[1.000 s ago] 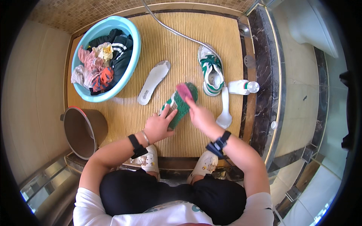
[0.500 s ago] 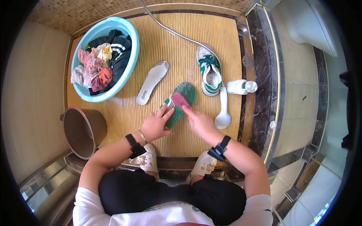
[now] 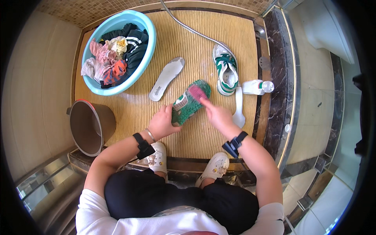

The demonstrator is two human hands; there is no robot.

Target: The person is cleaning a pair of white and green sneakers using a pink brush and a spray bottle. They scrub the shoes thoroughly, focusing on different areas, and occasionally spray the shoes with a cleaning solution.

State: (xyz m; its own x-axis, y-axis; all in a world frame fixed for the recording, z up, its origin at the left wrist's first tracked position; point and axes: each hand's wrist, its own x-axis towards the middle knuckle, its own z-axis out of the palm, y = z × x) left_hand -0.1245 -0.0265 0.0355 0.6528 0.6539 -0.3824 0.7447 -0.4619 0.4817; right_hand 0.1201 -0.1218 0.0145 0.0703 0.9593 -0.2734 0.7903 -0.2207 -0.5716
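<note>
A sneaker [image 3: 192, 109] lies with its green, knobbly sole turned up on the ribbed mat. My left hand [image 3: 161, 122] grips its near end, fingers on the left edge and thumb at the bottom. In my right hand [image 3: 220, 117] is a small pink scrubbing brush [image 3: 197, 93], pressed on the sole near the toe; its far side is blurred. Left of the shoe rests a pale grey insole [image 3: 166, 80]. The matching white and green sneaker [image 3: 226, 74] stands upright to the right, laces tied in.
A light blue basin [image 3: 152, 43] of clothes stands far left, a brown bucket [image 3: 105, 117] nearer. On the right are a white shower head [image 3: 239, 115] with its metal hose [image 3: 188, 28], and a clear bottle [image 3: 256, 87] lying down. A dark marble curb [image 3: 276, 78] borders the mat [image 3: 133, 117].
The sneaker has tilted more onto its side, showing more of its upper edge. My left fingers have drawn back from the sole to its near end. The brush remains on the sole.
</note>
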